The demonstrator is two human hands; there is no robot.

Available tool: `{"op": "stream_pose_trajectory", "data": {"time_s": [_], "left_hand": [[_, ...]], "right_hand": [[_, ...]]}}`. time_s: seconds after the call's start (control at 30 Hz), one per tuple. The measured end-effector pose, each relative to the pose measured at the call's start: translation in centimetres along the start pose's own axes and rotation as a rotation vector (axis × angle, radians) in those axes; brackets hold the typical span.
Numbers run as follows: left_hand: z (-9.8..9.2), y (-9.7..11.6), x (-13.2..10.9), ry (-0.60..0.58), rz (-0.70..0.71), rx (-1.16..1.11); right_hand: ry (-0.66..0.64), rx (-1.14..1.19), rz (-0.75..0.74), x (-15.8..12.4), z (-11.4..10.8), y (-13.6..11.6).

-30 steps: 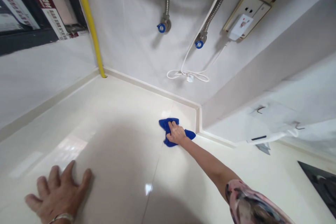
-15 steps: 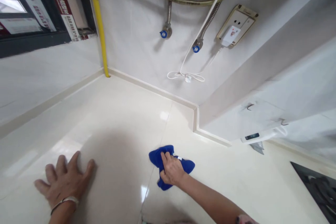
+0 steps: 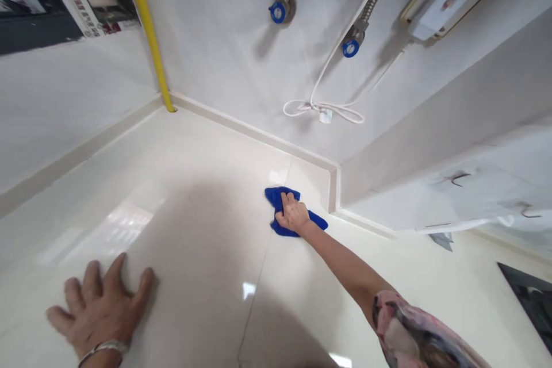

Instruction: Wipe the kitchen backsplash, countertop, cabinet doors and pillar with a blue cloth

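Note:
My right hand grips a crumpled blue cloth, its fingers bent on top and pressing the cloth against the glossy cream countertop. The cloth lies across a seam, not far from the raised edge at the wall corner. Part of the cloth is hidden beneath the hand. At the lower left, my left hand rests palm down on the counter with its fingers spread, holding nothing.
A yellow pipe drops into the back corner. On the wall are blue-knobbed valves, a tied white cord and a plug in a socket. Hooks hang at right, above a black stove edge.
My right hand has pushed the blue cloth forward and slightly right, toward the wall corner. The view has moved closer to the wall. My left hand stays spread on the counter.

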State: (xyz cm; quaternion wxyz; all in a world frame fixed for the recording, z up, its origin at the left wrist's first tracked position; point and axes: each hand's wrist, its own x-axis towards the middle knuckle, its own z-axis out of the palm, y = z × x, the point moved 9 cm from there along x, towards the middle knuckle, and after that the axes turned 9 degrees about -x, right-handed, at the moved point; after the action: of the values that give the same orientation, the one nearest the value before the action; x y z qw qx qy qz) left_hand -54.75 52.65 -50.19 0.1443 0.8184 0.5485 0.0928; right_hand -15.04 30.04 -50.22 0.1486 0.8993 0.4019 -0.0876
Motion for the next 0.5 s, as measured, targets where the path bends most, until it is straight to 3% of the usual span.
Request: {"op": "stream_pose_trajectory", "data": {"time_s": [0.1, 0.5], "left_hand": [[0.2, -0.7, 0.2, 0.058, 0.019, -0.019], [0.9, -2.4, 0.8, 0.044, -0.085, 0.014]], "right_hand": [[0.003, -0.002, 0.026, 3.0, -0.8, 1.4], [0.058, 0.088, 0.149, 13.9, -3.2, 6.9]]}}
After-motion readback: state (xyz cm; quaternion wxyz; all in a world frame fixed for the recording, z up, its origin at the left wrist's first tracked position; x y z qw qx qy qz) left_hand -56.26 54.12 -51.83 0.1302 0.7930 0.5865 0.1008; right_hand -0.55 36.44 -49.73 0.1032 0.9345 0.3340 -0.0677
